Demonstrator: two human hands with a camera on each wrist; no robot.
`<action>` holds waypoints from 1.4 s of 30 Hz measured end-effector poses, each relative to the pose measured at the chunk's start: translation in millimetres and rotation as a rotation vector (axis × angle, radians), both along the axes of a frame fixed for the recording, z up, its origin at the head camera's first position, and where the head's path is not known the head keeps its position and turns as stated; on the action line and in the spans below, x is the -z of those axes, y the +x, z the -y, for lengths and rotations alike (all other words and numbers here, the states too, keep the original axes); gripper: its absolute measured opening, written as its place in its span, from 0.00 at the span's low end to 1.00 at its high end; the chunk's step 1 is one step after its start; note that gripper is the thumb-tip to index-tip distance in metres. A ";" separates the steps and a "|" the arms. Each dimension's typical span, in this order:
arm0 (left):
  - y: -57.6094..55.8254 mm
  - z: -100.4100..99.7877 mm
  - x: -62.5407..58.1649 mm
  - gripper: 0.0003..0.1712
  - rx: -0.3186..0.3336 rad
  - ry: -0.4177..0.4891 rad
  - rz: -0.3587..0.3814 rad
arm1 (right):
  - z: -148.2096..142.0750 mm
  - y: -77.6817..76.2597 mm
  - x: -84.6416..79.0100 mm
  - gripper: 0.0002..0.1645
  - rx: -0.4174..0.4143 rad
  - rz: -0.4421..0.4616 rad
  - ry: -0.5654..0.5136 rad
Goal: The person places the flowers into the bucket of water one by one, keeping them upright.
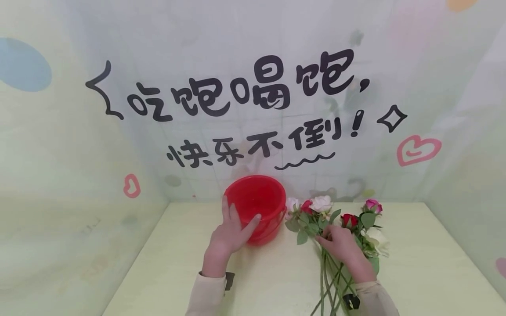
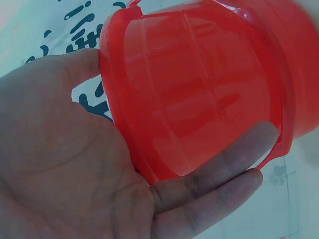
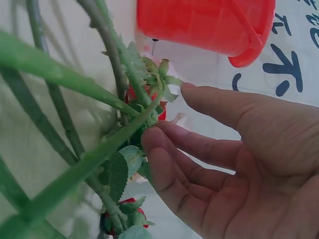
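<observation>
A red plastic bucket stands at the back of the table, and its inside shows in the head view. My left hand touches its near left side, fingers spread and fairly straight, thumb toward the front rim. In the left wrist view, fingers lie along the bucket wall. To the right lie several long-stemmed roses: a pale pink rose, red roses, a magenta one and a cream one. My right hand is at the stems below the left blooms, thumb and fingertips apart.
A pale wooden table carries everything. Behind it hangs a light curtain with black lettering and coloured shapes, and similar sheets close both sides. The rose stems run toward the table's near edge.
</observation>
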State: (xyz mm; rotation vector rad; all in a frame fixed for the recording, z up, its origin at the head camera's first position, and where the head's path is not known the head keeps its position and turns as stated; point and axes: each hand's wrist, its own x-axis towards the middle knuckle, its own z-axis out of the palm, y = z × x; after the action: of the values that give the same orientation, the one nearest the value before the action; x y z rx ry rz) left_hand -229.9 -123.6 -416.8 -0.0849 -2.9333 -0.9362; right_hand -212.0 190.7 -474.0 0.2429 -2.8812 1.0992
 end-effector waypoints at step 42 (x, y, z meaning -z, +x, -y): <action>0.2 -6.2 -4.7 0.65 -0.039 -0.074 0.054 | -27.0 3.6 -35.6 0.13 -0.118 0.130 -0.277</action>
State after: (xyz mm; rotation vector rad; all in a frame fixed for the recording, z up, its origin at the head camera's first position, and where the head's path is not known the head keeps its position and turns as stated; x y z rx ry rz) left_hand -229.6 -117.4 -412.1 -0.0056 -3.0072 -0.8370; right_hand -208.4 217.7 -438.4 0.3427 -2.8060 1.5715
